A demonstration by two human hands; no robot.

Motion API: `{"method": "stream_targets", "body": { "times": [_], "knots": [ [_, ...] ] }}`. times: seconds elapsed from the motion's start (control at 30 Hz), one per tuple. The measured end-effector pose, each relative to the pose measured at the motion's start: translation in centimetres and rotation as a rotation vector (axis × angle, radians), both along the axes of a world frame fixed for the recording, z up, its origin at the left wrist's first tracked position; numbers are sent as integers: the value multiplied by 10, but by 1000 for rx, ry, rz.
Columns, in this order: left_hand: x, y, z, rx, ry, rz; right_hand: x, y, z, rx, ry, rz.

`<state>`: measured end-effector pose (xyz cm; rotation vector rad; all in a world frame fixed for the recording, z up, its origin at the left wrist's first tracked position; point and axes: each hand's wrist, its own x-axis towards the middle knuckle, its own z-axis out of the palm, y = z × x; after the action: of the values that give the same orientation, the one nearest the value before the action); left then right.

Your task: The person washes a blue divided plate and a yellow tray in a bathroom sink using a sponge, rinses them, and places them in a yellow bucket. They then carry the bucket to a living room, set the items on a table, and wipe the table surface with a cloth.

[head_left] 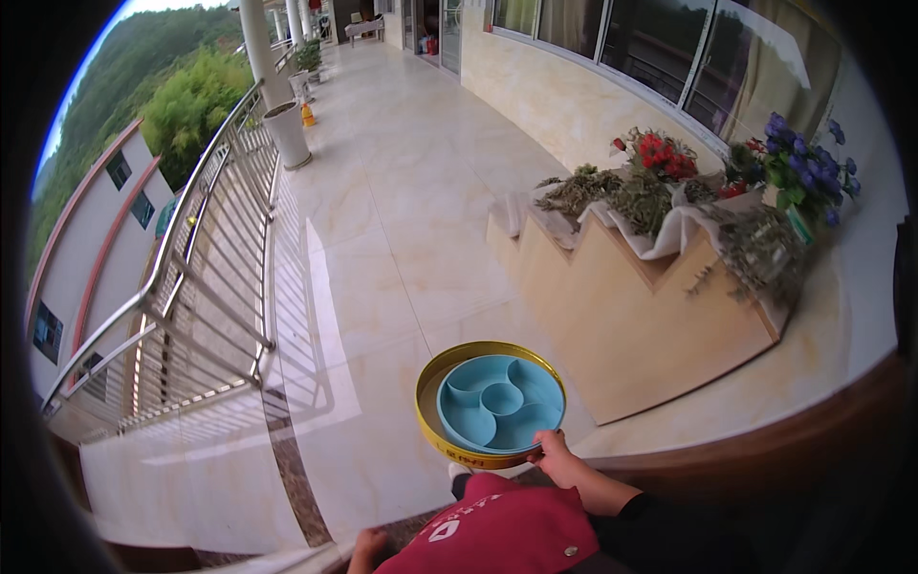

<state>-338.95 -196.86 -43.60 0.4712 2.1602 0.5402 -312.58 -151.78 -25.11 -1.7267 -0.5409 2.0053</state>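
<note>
"Head view: where's our blue tray (500, 401)?"
"Near centre, inside the yellow tin (439, 443); our right hand (552, 453) pinches the near-right edge. Our left hand (371, 545), nearer and left, we can't tell."
"Risk?"
"Held one-sided, both might tip if our grip slackens."

tray (501, 396) in tin (427, 411), foreground centre | railing (146, 295) left | plants (639, 203) atop stand (617, 316), right, below windows (652, 46) | planter (288, 137) beside railing

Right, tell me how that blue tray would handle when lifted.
The blue tray looks like thin plastic, probably light and fairly stiff. Its smooth surface may be slippery. The gap inside the yellow container suggests it could slide.
</note>
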Motion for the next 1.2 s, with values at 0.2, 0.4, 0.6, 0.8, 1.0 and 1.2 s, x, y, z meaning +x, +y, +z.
{"method": "stream_targets", "body": {
  "times": [0.2,0.4,0.6,0.8,1.0,1.2],
  "knots": [
    [-85,61,77,-123,-68,126,-106,124,25,-8,37,2],
    [-252,91,37,-170,-74,37,-229,237,22,-10,228,-97],
    [-494,356,36,-244,377,-317,-322,370,73,35,97,-258],
    [-640,741,168,217,380,-271,-425,480,83,241,136,-278],
    [-708,993,226,530,-42,-172,-555,642,66,225,158,-117],
    [-805,1070,302,440,-608,256,-766,794,92,181,283,197]
  ]
}}
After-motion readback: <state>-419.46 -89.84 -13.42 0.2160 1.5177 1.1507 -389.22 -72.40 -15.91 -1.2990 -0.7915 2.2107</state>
